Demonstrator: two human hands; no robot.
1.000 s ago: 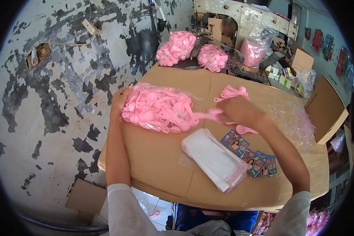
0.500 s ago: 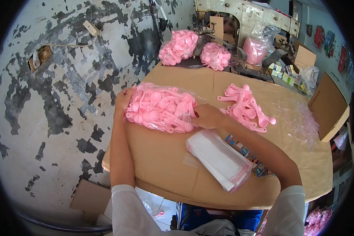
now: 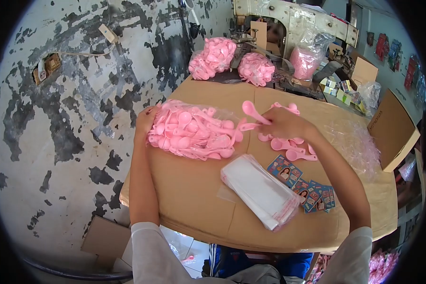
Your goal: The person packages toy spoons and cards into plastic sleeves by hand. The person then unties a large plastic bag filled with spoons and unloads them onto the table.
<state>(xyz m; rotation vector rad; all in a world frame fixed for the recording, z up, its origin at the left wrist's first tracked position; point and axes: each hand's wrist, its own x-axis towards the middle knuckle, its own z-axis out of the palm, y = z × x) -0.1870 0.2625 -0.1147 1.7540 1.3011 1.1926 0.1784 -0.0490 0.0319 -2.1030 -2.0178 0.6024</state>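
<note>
My left hand (image 3: 147,119) grips the left end of a clear plastic bag full of pink spoons (image 3: 189,130) lying on the table. Pink spoons (image 3: 254,112) are pinched in my right hand (image 3: 284,123), their bowls pointing left toward the bag's open end. Under and beside that hand lies a loose pile of pink spoons (image 3: 296,154). Nearer to me is a stack of clear plastic sleeves (image 3: 260,191), and right of it several blue printed cards (image 3: 285,170) overlap.
Stuffed bags of pink items (image 3: 256,69) stand behind the brown-covered table (image 3: 199,203), near a metal machine (image 3: 312,23). Crumpled clear plastic (image 3: 359,146) and an open cardboard box (image 3: 394,130) are at the right. A peeling wall (image 3: 80,118) rises at the left.
My right hand has moved right from the bag's mouth to over the loose pile, now with spoons in its fingers. My left hand has stayed on the bag.
</note>
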